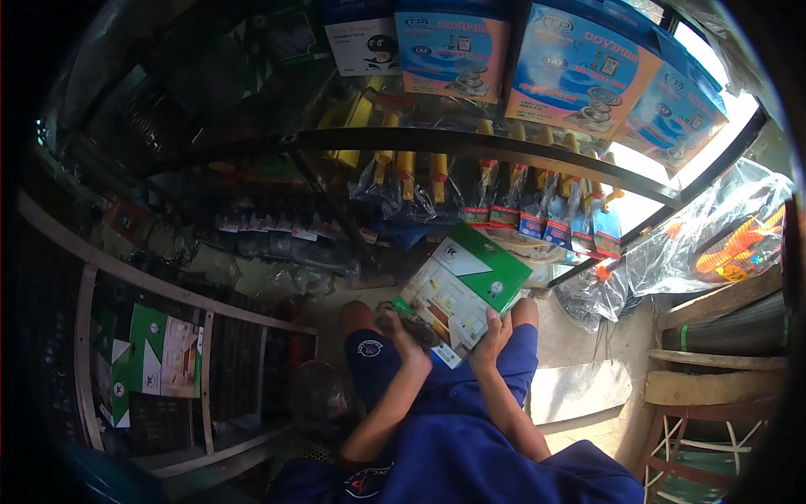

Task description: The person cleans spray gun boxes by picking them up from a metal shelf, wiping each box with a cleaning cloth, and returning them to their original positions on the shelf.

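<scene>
A flat green and white box (466, 290) with a printed room picture is tilted above my lap, between my two hands. My right hand (494, 338) grips its lower right edge, with the thumb on the front face. At its lower left side, my left hand (406, 343) is closed round a dark bundle (417, 326) that lies against the box; what the bundle is cannot be made out.
Blue and pink boxes (583, 67) stand on a metal-framed shelf (504, 149) ahead, over hanging yellow-handled packets (407, 172). Similar green boxes (168, 349) sit in a rack at left. Plastic-wrapped goods (714, 244) and a wooden frame (714, 388) are at right.
</scene>
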Motion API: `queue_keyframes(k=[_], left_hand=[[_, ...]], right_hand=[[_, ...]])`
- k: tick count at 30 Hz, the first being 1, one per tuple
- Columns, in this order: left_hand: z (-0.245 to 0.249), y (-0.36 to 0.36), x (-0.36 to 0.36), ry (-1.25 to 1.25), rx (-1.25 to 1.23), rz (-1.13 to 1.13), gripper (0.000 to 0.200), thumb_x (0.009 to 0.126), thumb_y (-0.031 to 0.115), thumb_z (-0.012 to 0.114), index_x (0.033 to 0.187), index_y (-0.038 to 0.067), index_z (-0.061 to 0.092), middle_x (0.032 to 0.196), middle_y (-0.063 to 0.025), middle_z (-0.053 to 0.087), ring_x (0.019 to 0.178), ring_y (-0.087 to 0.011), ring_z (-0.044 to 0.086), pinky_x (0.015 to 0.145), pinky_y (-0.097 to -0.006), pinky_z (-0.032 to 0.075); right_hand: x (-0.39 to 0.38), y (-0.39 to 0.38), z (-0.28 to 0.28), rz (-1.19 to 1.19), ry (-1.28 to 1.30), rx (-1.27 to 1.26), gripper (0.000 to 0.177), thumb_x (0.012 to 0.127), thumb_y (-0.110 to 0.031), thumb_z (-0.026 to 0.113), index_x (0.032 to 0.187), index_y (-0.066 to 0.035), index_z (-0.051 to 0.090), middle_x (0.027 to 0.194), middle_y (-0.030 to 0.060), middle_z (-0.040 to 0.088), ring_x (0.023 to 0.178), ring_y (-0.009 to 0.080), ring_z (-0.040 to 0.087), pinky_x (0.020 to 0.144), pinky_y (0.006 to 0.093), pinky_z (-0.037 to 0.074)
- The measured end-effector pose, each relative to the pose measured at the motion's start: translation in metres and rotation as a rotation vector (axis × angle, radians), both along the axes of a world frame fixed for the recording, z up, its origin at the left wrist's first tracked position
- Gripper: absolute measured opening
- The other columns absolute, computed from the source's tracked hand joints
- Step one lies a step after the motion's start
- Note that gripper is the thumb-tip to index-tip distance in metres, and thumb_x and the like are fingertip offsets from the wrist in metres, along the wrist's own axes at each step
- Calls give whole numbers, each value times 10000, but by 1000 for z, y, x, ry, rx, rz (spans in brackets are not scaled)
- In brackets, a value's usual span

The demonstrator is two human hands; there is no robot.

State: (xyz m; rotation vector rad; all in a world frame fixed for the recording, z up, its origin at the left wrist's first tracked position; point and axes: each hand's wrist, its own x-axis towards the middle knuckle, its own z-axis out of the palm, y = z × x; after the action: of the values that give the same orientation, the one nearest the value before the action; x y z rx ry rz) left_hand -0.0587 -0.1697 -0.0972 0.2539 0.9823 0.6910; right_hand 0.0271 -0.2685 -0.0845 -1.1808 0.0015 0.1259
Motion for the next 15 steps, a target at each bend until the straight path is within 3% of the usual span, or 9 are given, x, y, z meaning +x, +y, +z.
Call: queue_keyframes(k=[2,3,5,8,9,11,15], left_hand=[[19,-24,6,74,50,-100,637,967,639,543,1359,139,501,1163,-14,614,1081,-172,599,958,-354,484],[9,-35,0,-72,3,-224,639,988,621,516,1389,126,468,1223,-24,588,1112,-169,575,974,-350,474],[24,-63,9,-43,165,-116,633,1009,598,490,1395,97,461,1232,-34,585,1102,-170,579,980,-343,472],[16,-42,4,-48,95,-187,607,1024,583,470,1360,78,479,1196,-36,602,1083,-159,590,960,-325,475],[30,-25,4,-40,126,-192,576,1015,604,468,1248,82,544,1026,-41,653,928,-158,642,823,-302,518],[12,14,-6,-45,184,-234,632,973,658,511,1150,58,596,876,-77,670,739,-196,670,665,-333,543],[32,49,-1,91,192,-52,571,993,628,498,1009,69,612,704,-58,621,576,-194,614,537,-331,510]], right_hand=[[-4,13,3,-70,-61,-9,439,914,-275,651,1214,35,571,1077,80,625,988,154,567,886,293,447],[1,11,2,-37,-83,-56,440,908,-260,651,1222,35,563,1083,86,620,995,159,564,891,296,445],[18,6,1,25,-135,-149,445,897,-231,649,1237,36,546,1094,99,610,1009,170,557,903,301,441],[13,-2,22,99,-129,-219,428,882,-199,643,1231,32,552,1090,103,617,998,181,561,912,315,444],[11,-5,25,125,-141,-249,426,883,-194,641,1234,31,552,1094,101,619,1000,181,561,915,315,444],[5,-8,27,142,-143,-137,421,885,-180,639,1240,30,550,1102,95,620,1008,178,564,924,312,442],[-16,-3,32,146,-126,-157,407,901,-174,624,1241,37,550,1108,84,620,1031,176,566,944,311,438]])
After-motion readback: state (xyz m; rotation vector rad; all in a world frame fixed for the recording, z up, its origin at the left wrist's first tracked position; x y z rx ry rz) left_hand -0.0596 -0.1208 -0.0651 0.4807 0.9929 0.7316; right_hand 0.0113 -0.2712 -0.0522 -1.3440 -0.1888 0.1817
